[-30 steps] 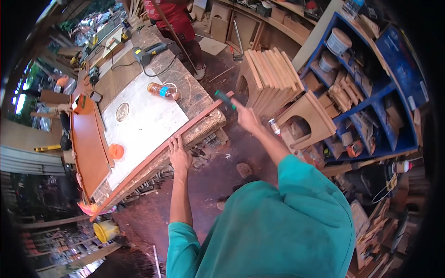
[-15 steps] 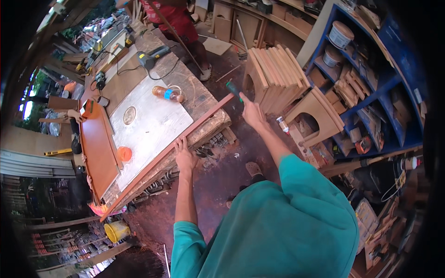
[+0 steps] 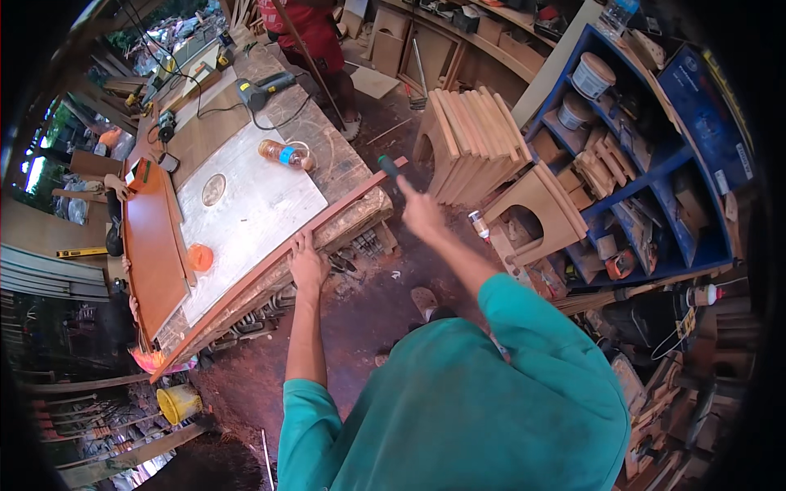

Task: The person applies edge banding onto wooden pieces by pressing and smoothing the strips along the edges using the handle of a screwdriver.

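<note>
A long reddish wooden strip (image 3: pixel 219 315) lies along the near edge of the workbench (image 3: pixel 344 151), beside a pale panel (image 3: pixel 250 221). My left hand (image 3: pixel 308 263) is on the strip, fingers curled over it. My right hand (image 3: pixel 422 214), slightly blurred, grips a green-and-dark tool (image 3: pixel 390 167) at the strip's far end; the tool's exact kind is unclear. An orange round object (image 3: pixel 200 257) and a bottle with a blue band (image 3: pixel 285 154) lie on the bench.
Stacked wooden pieces (image 3: pixel 467 143) stand right, with blue shelving (image 3: pixel 647 196) beyond. A person in red (image 3: pixel 299 33) stands behind the bench; another person's hand (image 3: pixel 119 186) is at the orange-brown board (image 3: pixel 151 262). A yellow bucket (image 3: pixel 178 403) is at lower left.
My right hand moves with the tool at the strip's end, up and right, then back toward me. My left hand stays on the strip. The view shifts slightly.
</note>
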`<move>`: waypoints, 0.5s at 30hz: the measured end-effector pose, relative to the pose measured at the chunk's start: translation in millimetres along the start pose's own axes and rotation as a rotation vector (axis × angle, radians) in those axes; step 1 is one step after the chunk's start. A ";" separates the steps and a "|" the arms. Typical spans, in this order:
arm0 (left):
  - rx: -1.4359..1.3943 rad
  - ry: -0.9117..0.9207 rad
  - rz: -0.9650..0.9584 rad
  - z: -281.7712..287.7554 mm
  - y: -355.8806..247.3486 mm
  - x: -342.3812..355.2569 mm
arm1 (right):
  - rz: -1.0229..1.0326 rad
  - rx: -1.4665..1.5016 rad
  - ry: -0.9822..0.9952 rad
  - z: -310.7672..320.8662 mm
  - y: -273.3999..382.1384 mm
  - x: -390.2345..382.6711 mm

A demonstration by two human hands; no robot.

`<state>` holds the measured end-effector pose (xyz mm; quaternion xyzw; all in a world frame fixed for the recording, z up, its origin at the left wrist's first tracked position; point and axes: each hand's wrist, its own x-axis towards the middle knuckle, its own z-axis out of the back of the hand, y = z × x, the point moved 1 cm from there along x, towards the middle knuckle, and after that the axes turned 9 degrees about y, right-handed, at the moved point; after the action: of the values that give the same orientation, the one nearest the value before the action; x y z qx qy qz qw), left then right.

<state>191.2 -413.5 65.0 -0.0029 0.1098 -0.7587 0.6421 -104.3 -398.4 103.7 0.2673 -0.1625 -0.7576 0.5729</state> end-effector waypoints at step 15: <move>-0.033 -0.034 -0.065 7.9 8.4 -1.7 | -0.011 0.080 -0.204 24.2 -21.0 36.2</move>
<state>200.8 -414.3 71.5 -0.0298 0.1114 -0.7771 0.6188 -142.3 -428.3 103.6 0.2122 -0.2486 -0.7770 0.5380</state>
